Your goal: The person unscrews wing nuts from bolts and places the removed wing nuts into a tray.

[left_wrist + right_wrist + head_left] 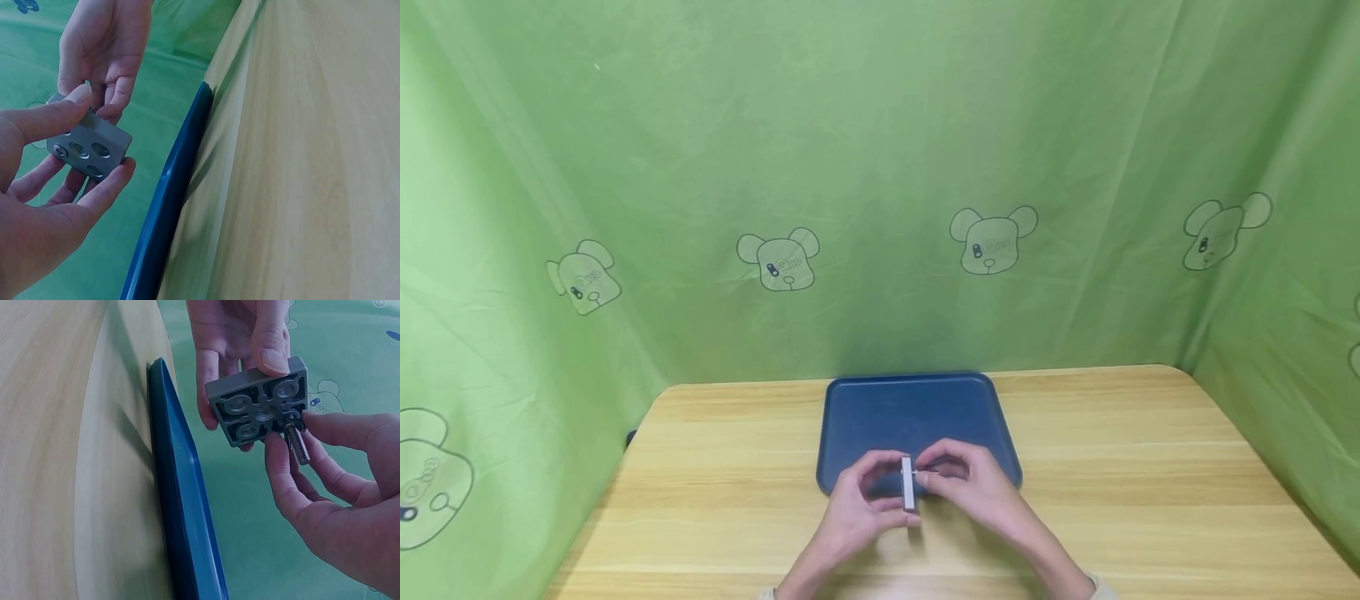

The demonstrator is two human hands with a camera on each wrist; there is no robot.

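A square grey block with round holes (100, 150) is held up on edge above the near side of a blue tray (910, 417). My left hand (857, 508) grips the block by its edges, thumb on one side and fingers on the other. In the right wrist view the block's ribbed face (240, 403) shows, with a threaded screw (299, 447) sticking out near one corner. My right hand (350, 481) has its thumb and fingertips around the screw's base, close against the block. What the fingertips cover there is hidden.
The tray lies on a light wooden table (1112, 467). A green curtain (880, 167) printed with bear heads stands behind the table and at both sides. A small dark object (631, 437) shows at the table's left edge.
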